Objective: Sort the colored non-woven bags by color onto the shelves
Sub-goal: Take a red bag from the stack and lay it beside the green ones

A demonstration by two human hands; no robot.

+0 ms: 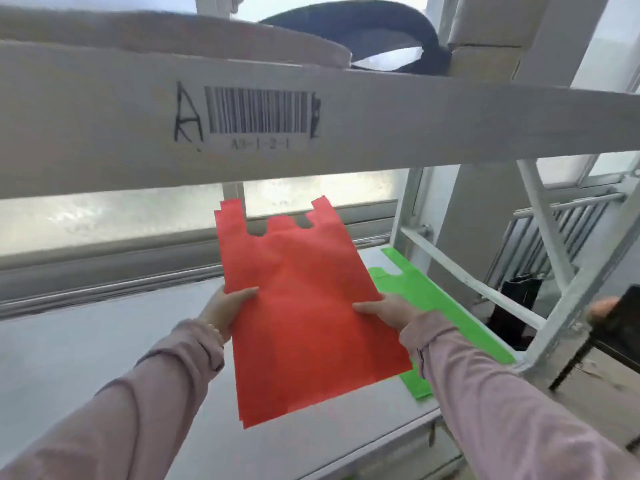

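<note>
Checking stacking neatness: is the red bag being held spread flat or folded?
Spread flat: the red bag shows its whole outline, handles at the far end, with the left hand and right hand gripping opposite edges.

I count one red bag [304, 306], though its doubled bottom edge may mean two. One green bag [410, 282]. My two grips: left grip [227, 311], right grip [389, 313]. One barcode label [259, 112], one black strap [363, 26] above.

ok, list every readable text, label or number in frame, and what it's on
"A": handwritten in black marker on the shelf beam, left of the barcode label.
"A3-1-2-1": printed under the barcode on that label; blurred, so likely, not certain.
Black marker scrawl right of the label: unreadable.
No print on the red bag or green bag.
</note>
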